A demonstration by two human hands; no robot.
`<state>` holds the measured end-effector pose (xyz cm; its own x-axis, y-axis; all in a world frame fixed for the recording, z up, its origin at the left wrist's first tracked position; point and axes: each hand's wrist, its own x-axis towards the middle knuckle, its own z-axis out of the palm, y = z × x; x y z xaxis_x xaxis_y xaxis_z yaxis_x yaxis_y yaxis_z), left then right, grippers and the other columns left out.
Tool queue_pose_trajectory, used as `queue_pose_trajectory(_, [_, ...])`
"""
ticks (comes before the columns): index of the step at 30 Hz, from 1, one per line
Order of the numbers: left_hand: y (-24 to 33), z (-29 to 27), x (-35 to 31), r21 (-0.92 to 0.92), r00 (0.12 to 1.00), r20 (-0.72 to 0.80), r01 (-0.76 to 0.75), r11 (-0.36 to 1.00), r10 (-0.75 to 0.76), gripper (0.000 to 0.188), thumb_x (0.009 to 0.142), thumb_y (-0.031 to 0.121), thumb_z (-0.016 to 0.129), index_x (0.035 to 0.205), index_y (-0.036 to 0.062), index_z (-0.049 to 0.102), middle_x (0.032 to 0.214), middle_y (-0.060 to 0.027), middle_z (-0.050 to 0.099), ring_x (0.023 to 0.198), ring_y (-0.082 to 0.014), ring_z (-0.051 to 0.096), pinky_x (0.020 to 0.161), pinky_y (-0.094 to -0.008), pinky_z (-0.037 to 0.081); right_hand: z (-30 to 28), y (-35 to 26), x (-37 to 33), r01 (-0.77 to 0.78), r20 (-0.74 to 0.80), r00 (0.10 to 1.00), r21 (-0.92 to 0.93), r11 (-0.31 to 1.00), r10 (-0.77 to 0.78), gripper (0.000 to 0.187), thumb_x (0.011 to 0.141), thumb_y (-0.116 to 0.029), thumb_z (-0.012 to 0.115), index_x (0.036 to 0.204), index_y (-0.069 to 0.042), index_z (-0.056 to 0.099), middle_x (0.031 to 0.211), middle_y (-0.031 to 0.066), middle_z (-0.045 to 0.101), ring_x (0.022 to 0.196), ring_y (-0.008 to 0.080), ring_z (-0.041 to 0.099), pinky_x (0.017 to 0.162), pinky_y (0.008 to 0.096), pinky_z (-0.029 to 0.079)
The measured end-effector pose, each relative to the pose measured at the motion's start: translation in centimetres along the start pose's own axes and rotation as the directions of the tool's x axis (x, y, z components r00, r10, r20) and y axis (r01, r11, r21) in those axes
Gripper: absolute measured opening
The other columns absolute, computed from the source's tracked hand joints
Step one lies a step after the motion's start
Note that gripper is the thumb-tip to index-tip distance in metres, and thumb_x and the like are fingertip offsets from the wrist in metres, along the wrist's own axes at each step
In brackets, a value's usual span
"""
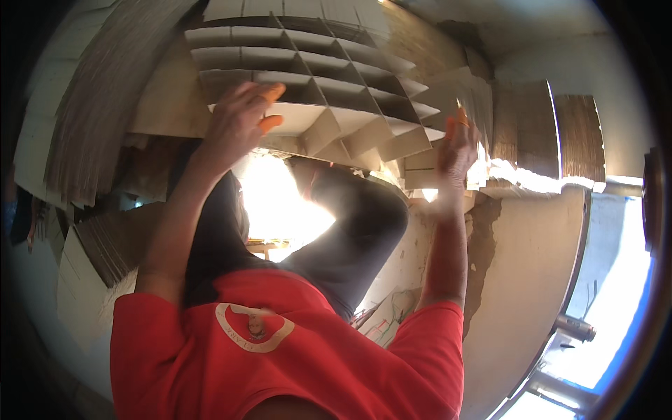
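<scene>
In front of me lies a partition grid (329, 70) of grey-white cardboard strips slotted across each other, its cells opening upward. At its near left corner is my left hand (238, 119), thumb and forefinger apart, with orange covers on their tips. A pale strip (301, 117) runs just beyond those fingertips; whether they touch it is unclear. My right hand (458, 150) is raised beside the grid's right end, near the strip tips. Orange shows on its fingers too. Its fingers look loosely parted, with nothing plainly held, though they are slightly blurred.
A tall stack of cardboard strips (91, 105) leans at the left, with another bundle (108, 241) below it. More cardboard stacks (535, 129) stand at the right. My bent legs (350, 231) in dark trousers lie beneath the grid. Bright light glares between them.
</scene>
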<state>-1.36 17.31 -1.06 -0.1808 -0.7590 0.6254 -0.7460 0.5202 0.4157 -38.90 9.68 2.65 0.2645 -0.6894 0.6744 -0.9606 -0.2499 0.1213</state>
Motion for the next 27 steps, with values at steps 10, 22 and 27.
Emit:
queue_pose_trajectory(10, [-0.5,-1.9,-0.7,0.116,0.997,0.051,0.055,0.992,-0.061,0.044,0.071,0.006,0.073,0.113,-0.0007,0.061,0.106,-0.0122,0.064,0.1,-0.0272,0.057,0.085,-0.0352,0.047,1.4,9.9,-6.6,-0.157,0.287,0.93,-0.251,0.955,0.229,0.053,0.073,-0.044,0.071,0.107,-0.007,0.055,0.096,0.0145,0.057,0.094,0.0329,0.054,0.077,0.0447,0.046])
queue_pose_trajectory(22, [-0.7,-2.3,-1.2,0.082,0.985,0.055,0.156,0.984,-0.161,0.039,0.071,0.007,0.074,0.108,-0.0006,0.064,0.102,-0.0121,0.066,0.097,-0.0259,0.058,0.085,-0.0341,0.046,-3.1,6.7,-1.9,-0.554,0.003,0.832,0.01,0.832,0.554,0.019,0.089,-0.013,0.056,0.107,-0.005,0.057,0.098,0.0162,0.066,0.084,0.0266,0.064,0.077,0.035,0.049])
queue_pose_trajectory(27, [-1.4,-2.4,-1.8,0.011,0.981,-0.007,0.193,0.981,-0.193,0.033,0.069,0.008,0.074,0.1,-0.0003,0.066,0.091,-0.0109,0.068,0.085,-0.0256,0.06,0.082,-0.0359,0.044,-7.3,-0.7,4.9,-0.187,-0.232,0.919,0.459,0.868,0.32,0.023,0.084,-0.006,0.065,0.103,0.003,0.056,0.098,0.0107,0.068,0.073,0.011,0.058,0.066,0.0226,0.048])
